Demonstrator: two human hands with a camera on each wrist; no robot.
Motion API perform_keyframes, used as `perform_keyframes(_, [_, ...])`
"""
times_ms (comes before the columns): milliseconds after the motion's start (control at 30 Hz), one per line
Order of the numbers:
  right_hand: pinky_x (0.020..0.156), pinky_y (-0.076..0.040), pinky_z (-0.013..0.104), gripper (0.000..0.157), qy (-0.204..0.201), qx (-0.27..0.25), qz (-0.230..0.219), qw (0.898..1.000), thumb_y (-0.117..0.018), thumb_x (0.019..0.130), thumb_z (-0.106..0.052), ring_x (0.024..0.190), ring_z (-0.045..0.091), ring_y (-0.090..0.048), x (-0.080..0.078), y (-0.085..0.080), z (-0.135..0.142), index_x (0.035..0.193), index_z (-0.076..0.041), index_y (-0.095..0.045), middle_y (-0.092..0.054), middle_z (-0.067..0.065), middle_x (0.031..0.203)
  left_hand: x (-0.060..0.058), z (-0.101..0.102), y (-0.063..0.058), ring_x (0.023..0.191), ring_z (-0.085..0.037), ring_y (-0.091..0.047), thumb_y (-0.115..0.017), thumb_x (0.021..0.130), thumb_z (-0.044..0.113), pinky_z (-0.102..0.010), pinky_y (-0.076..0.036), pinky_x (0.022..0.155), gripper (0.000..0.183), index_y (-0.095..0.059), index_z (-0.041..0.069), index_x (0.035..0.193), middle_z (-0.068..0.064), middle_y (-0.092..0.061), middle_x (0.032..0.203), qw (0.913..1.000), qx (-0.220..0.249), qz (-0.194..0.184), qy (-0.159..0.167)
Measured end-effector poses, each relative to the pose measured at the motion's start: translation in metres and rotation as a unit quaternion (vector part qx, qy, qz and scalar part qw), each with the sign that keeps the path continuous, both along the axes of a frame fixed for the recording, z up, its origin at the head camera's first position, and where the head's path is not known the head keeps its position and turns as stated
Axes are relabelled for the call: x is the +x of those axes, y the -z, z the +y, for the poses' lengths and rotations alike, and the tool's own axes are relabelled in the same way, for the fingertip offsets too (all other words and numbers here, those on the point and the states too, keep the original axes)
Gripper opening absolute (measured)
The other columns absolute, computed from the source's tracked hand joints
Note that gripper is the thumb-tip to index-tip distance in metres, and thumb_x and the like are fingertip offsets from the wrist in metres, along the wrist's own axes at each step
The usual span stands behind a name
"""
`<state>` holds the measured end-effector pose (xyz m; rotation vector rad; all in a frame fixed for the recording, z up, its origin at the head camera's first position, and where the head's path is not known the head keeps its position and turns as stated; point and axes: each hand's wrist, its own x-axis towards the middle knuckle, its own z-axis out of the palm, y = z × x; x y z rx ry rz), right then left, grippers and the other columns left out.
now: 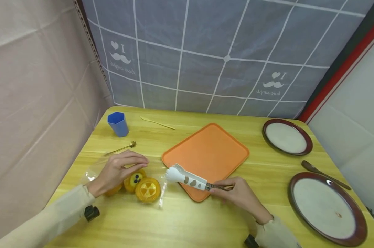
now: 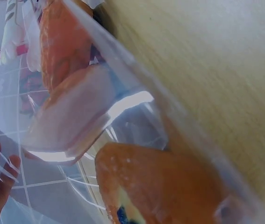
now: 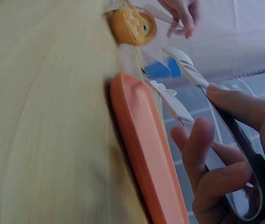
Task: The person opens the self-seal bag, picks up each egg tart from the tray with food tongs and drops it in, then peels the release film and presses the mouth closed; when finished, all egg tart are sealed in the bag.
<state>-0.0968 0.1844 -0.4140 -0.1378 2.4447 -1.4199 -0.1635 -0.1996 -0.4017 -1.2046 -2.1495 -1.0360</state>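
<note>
My left hand (image 1: 120, 168) pinches the upper edge of a clear plastic bag (image 1: 162, 196) on the left of the table. Inside are round golden pastries: one with a pale wheel pattern (image 1: 148, 190), another with dark blue dots (image 1: 136, 178), and a third mostly hidden under the hand. Close up in the left wrist view, a pastry (image 2: 151, 182) shows through shiny plastic. In my right hand (image 1: 239, 194) are metal tongs (image 1: 194, 181) with white paw-shaped tips. The tips are spread apart in the right wrist view, with nothing between them, above the orange tray's near-left side.
An orange tray (image 1: 211, 151) lies mid-table. Behind the bag are a blue cup (image 1: 118, 124), a gold spoon (image 1: 121, 148) and a thin yellow stick (image 1: 157, 122). Two red-rimmed plates (image 1: 287, 137) and a brown spoon (image 1: 324, 174) line the right side.
</note>
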Motion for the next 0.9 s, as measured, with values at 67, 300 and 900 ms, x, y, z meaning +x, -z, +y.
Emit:
perform_keyframes(67, [0.035, -0.044, 0.025, 0.037, 0.020, 0.004, -0.005, 1.000, -0.069, 0.071, -0.045, 0.051, 0.022, -0.061, 0.005, -0.005, 0.011, 0.098, -0.020, -0.068, -0.069, 0.008, 0.083, -0.001, 0.000, -0.001, 0.088, -0.009, -0.062, -0.072, 0.067, -0.006, -0.011, -0.047, 0.083, 0.036, -0.069, 0.015, 0.096, 0.000, -0.068, 0.095, 1.0000, -0.002, 0.000, -0.003])
perform_keyframes(300, [0.030, -0.032, 0.022, 0.051, 0.174, 0.051, -0.024, 0.983, -0.068, 0.070, -0.049, 0.034, 0.006, -0.033, 0.032, -0.016, 0.058, 0.111, -0.018, -0.063, -0.067, 0.014, 0.065, -0.002, -0.001, 0.000, 0.085, -0.012, -0.063, -0.074, 0.063, -0.007, -0.010, -0.047, 0.083, 0.037, -0.070, 0.014, 0.093, 0.000, -0.068, 0.093, 0.9999, 0.001, 0.007, -0.014])
perform_keyframes(900, [0.068, -0.042, 0.051, 0.060, 0.404, 0.290, 0.178, 0.849, -0.071, 0.065, -0.054, 0.072, 0.047, -0.056, 0.043, 0.020, 0.117, 0.098, -0.005, -0.069, -0.066, 0.021, 0.067, -0.002, -0.002, 0.002, 0.086, -0.012, -0.063, -0.073, 0.063, -0.008, -0.011, -0.048, 0.082, 0.038, -0.070, 0.016, 0.093, 0.000, -0.068, 0.093, 0.9999, 0.005, 0.005, -0.009])
